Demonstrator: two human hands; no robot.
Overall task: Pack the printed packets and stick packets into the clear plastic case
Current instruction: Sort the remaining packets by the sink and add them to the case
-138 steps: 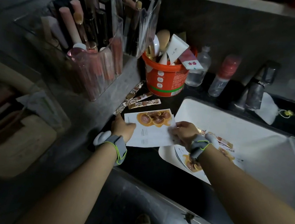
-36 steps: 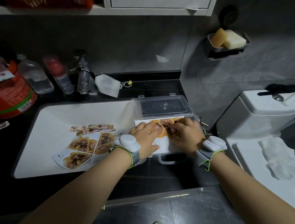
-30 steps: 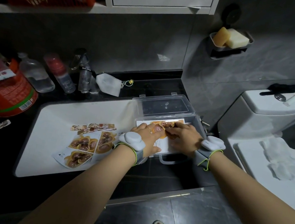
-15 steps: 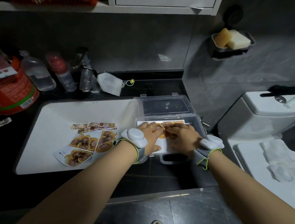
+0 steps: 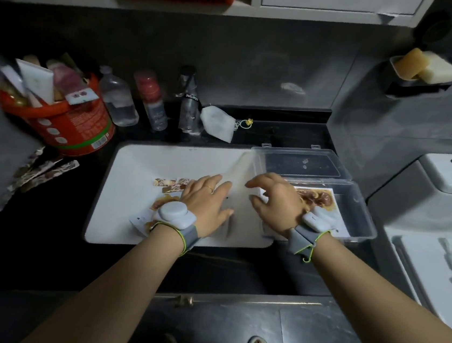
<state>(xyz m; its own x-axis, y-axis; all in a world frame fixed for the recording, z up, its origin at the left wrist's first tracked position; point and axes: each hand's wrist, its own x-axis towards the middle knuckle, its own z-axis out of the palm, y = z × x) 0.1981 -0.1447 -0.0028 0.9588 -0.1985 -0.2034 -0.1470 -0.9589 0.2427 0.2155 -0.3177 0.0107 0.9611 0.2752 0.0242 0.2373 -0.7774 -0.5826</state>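
while our left hand's fingers lie spread and flat over the printed packets on the white sink cover, our right hand hangs loose, fingers apart, pinching nothing. stick packets run left to right just beyond. these look thin, light, slick; we'd slide a fingertip under an edge. one packet already lies flat in the clear plastic case.

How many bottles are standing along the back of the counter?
3, in a row between the orange tub and the white mask: a clear bottle, a red-capped bottle, and a dark-topped bottle. The tub might hide others.
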